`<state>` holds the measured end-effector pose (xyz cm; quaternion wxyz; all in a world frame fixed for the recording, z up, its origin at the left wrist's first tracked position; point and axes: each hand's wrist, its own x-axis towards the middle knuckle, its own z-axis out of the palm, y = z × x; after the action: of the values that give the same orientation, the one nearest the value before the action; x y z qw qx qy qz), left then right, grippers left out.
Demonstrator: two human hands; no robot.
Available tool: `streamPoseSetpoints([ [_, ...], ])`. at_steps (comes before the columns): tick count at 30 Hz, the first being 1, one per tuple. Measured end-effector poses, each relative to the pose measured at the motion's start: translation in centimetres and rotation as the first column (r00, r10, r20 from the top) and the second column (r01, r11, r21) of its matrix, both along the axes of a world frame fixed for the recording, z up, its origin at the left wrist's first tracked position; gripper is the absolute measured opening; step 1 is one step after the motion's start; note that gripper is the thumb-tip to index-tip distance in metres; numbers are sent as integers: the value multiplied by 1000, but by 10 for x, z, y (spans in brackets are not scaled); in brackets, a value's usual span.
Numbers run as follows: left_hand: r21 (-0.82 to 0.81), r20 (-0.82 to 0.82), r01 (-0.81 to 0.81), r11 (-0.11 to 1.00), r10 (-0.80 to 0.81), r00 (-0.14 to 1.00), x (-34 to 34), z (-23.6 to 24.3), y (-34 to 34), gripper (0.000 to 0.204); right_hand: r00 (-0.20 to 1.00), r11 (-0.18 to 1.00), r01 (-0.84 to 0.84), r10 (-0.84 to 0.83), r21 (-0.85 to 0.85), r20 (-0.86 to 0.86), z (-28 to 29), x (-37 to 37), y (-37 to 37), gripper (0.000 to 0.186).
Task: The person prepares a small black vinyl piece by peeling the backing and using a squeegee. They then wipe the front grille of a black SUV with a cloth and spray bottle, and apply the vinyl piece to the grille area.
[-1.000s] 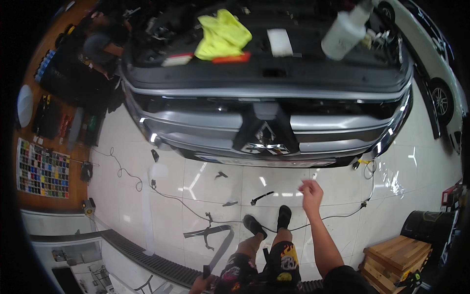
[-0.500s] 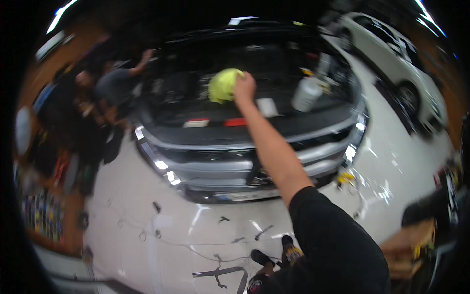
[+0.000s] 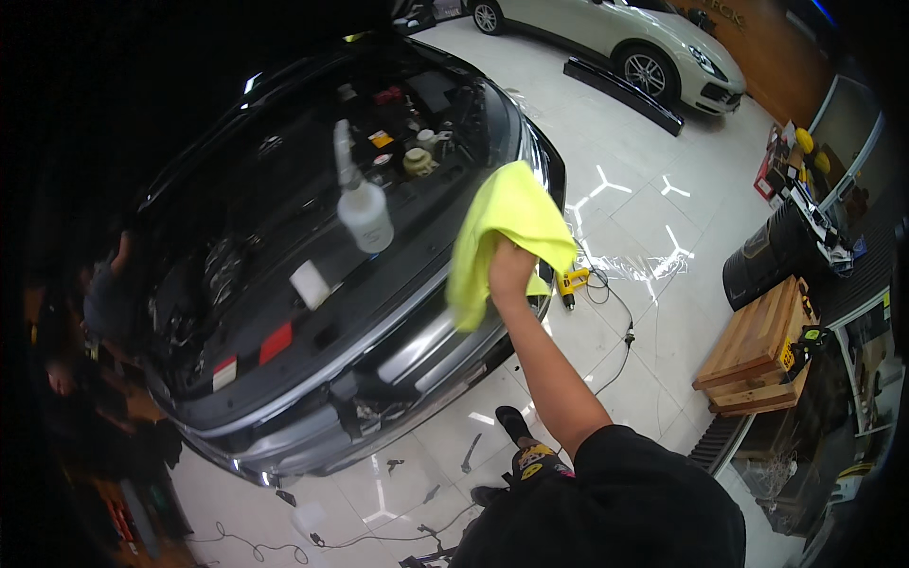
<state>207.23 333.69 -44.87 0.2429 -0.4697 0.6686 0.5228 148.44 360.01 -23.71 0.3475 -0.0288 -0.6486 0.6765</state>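
The right hand (image 3: 512, 275) is clamped on a bright yellow-green fabric cloth (image 3: 519, 204), fingers hidden in its folds — it hangs at the front corner of a black car (image 3: 417, 248) with a silver grille (image 3: 421, 348); whether it touches the bodywork, I cannot tell. Left of the cloth, a translucent white plastic spray bottle (image 3: 365, 218), a white rectangular pad (image 3: 310, 284) and a flat red piece (image 3: 276, 343) rest on the car — I cannot tell the left hand's grip.
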Motion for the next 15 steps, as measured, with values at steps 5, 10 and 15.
streamPoseSetpoints([
  [5,27,104,88,996,-90,990,-66,24,24,42,960,576,115,-272,809,58,-86,-92,29,40],
  [10,50,187,128,990,-135,973,-95,42,27,41,964,654,-5,-197,756,177,-91,-195,88,46],
  [15,42,222,87,995,-94,971,-91,59,30,41,905,725,-123,-198,678,376,-74,-272,124,54],
])
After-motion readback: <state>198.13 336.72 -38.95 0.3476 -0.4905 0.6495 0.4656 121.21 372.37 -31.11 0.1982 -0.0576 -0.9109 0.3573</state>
